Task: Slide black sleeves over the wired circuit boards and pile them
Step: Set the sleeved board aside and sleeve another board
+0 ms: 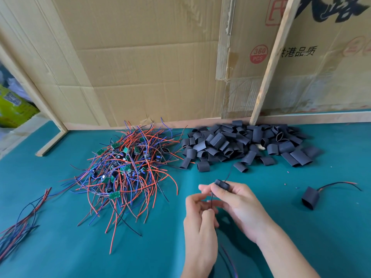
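A tangled heap of small green circuit boards with red, blue and black wires [124, 167] lies at the middle left of the green table. To its right, against the back wall, spreads a heap of several short black sleeves [245, 145]. My right hand [234, 199] grips a black sleeve [220, 182] with a thin dark wire sticking out of its top. My left hand [198, 215] pinches the wires that hang below that sleeve. One sleeved board [310, 197] with red and black leads lies alone at the right.
A loose bundle of red, blue and black wires [22, 223] lies at the left edge. Cardboard sheets [140, 67] and a slanting wooden batten [271, 63] wall off the back. A wooden strip [52, 144] lies at the back left.
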Available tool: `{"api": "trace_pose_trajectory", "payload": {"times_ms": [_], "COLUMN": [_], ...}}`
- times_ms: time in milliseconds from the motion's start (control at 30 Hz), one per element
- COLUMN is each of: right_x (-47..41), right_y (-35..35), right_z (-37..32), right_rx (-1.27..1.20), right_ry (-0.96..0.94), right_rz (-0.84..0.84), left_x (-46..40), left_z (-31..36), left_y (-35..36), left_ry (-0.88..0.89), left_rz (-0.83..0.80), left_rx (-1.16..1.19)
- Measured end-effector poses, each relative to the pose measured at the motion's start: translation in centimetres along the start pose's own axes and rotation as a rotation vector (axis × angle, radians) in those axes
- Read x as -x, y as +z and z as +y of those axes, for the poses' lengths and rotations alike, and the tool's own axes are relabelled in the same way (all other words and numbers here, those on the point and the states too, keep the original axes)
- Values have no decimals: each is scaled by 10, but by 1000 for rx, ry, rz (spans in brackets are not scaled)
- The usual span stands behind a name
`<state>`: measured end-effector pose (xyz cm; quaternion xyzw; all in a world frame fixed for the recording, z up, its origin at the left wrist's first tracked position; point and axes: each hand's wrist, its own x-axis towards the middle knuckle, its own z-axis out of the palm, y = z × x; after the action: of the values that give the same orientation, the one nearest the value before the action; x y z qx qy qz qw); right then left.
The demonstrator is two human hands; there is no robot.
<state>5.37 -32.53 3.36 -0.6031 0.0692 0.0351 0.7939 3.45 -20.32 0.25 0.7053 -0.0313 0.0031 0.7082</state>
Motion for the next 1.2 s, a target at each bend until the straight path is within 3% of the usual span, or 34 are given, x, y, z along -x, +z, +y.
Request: {"api": "trace_pose_trajectory", "payload": {"times_ms": [133, 233, 433, 633, 867, 1200], "right_x": [-5, -6, -5, -8, -5, -3], "right_y": [-9, -16, 4, 6, 8, 12], "right_z": [-3, -7, 7, 7, 3, 8], "right_rx": [-175, -278, -129, -173, -86, 141], "right_ry": [-80, -74, 31, 93, 140, 93], "right_rz": [165, 190, 108, 237, 108, 21], "left_x": [-1, 1, -3, 0, 1, 1], "left_z": [-2, -3, -7, -7, -7, -2], "left_y": [-1, 2, -1, 1, 2, 2], "left_ry": [8, 67, 86, 121, 116, 46], "left_rz": [-58, -77, 57, 169, 257, 263], "left_rx": [-10, -41, -15, -76, -98, 93]}}
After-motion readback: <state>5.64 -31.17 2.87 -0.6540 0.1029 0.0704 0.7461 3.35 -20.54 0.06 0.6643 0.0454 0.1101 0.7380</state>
